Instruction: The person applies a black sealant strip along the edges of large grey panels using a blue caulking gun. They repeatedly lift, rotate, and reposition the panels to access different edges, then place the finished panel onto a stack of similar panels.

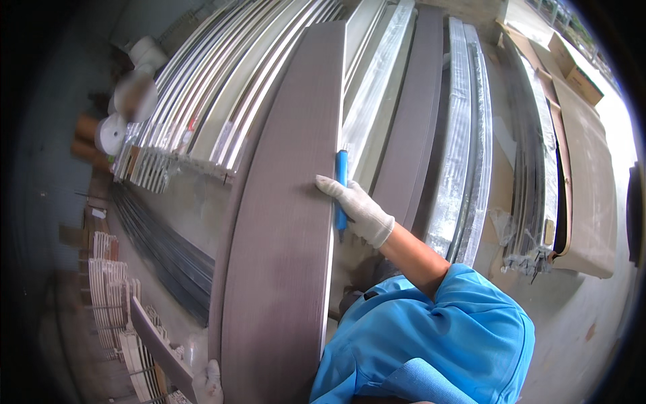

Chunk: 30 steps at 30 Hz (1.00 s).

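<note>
Holding the brown board point(286, 222): it runs from top centre down past the lower edge of the frame, broad face toward me, pale edge along its right side.
Right hand point(360, 210): gloved, right of centre, closed around the tool, my thumb lying on the board's face by its right edge.
Blue pen-shaped tool point(342, 188): caught in that grip, upright along the board's edge, dark tip down.
Left hand point(209, 385): gloved, at the lower edge, left of the board and touching it; too cut off for me to tell how far it is closed.
Narrow brown strip point(160, 347): slants down to my left hand; I can't tell whether I hold it.
Blue sleeve point(437, 323): mine, blocking my view of the lower middle right.
Second brown board point(418, 114): just right of the first, top centre.
Wrapped profiles point(459, 135): in clear film, right of that board.
White-edged panels point(202, 87): stacked upper left, partly hidden behind my board.
Dark strips point(165, 252): in a bundle below those panels.
White rolls point(134, 94): at the far left, blurred.
Pale ridged stacks point(108, 289): lower left.
Dark bars point(528, 155): bundled at the right.
Beige sheet point(587, 182): bent over, right edge, below a cardboard box point(573, 71).
</note>
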Motion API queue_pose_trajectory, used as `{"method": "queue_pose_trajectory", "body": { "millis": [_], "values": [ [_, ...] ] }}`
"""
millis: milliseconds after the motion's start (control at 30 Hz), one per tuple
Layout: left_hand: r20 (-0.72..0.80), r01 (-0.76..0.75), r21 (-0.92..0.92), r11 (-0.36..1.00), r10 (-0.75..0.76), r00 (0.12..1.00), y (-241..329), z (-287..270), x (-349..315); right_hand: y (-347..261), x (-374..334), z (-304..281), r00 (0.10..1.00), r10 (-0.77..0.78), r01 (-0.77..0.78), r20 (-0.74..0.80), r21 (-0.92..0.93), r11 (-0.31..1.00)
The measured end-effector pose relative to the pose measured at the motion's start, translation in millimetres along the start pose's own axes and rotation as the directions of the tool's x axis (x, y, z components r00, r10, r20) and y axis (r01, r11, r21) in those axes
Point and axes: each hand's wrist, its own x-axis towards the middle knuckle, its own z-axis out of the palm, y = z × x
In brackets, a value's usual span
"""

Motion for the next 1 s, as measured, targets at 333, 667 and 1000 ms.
{"method": "queue_pose_trajectory", "body": {
  "millis": [333, 667, 1000],
  "values": [
    [0.1, -0.142, 0.107, 0.984, 0.132, 0.986, 82.5, 92.6, 101.0, -47.5, 49.2, -111.0, 0.989, -0.014, 0.024, -0.147, 0.064, 0.998],
    [0.206, -0.258, 0.114, 0.959, 0.231, 0.951, 130.1, 180.5, 173.1, -60.5, 97.3, -192.9, 0.928, -0.051, 0.086, -0.37, 0.079, 0.993],
    [0.277, -0.217, 0.055, 0.975, 0.194, 0.941, 147.4, 259.0, 227.9, -68.0, 139.7, -248.2, 0.848, -0.042, 0.07, -0.529, 0.033, 0.997]
  ]
}}
